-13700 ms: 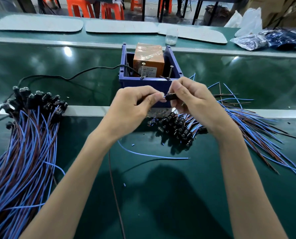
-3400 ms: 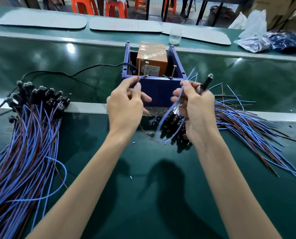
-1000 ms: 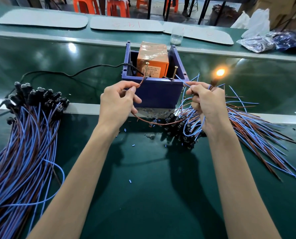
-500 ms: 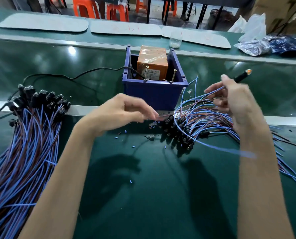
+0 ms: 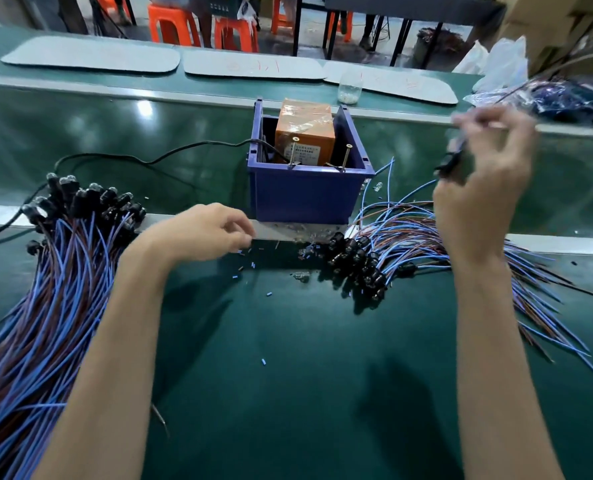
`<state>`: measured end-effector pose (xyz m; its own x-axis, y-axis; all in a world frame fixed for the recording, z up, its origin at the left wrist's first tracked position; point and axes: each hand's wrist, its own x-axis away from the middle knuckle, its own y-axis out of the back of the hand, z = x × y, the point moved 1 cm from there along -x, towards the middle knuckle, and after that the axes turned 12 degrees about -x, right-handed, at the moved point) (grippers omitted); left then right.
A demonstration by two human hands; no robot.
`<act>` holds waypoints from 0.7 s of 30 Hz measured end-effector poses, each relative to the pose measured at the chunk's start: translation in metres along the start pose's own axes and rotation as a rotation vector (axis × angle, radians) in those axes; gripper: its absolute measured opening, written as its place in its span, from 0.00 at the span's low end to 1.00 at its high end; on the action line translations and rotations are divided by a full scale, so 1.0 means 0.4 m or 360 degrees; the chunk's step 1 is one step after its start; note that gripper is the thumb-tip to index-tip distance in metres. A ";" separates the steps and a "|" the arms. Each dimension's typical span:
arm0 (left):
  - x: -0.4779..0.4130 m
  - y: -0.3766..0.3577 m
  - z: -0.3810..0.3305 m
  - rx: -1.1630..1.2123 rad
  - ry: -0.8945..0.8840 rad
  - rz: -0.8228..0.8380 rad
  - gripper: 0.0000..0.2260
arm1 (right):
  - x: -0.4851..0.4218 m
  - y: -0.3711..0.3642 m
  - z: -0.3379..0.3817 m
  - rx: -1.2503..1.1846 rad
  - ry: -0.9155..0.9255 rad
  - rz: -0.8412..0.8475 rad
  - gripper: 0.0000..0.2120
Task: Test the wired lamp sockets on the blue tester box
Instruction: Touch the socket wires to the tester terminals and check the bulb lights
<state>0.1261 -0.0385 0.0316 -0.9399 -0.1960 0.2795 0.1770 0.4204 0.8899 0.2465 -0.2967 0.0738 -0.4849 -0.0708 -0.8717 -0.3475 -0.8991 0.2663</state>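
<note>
On the left of a green bench lies a thick bundle of blue and brown wires, its black lamp sockets clustered at the far end. A black cable runs from that side across the bench to the box. The left forearm reaches forward from the lower left with the left hand palm down, just above the bench near the box's front left corner. Its fingers are loosely curled and a little apart, and nothing shows in them. In the middle stands the open blue box, with an orange block inside and two upright screws at its front rim. A small clear jar stands behind it. Just right of the box's front lies a pile of more sockets, their wires fanning out to the right. The right forearm rises steeply from the lower right, and the right hand is lifted well above the bench, to the right of the box and apart from it, back of the hand toward the viewer. Its fingers are clamped on one black socket, blurred, with wires trailing up and to the right.
</note>
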 end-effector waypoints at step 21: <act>0.014 -0.001 0.171 -0.0104 0.0930 -0.0382 0.19 | 0.074 -0.087 -0.056 0.0193 -0.0491 0.1242 0.12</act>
<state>0.1007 0.0208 0.0079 -0.6443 -0.7372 0.2036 0.0158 0.2534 0.9672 0.2622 -0.2774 0.0294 -0.8126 -0.5147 -0.2734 0.1023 -0.5877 0.8026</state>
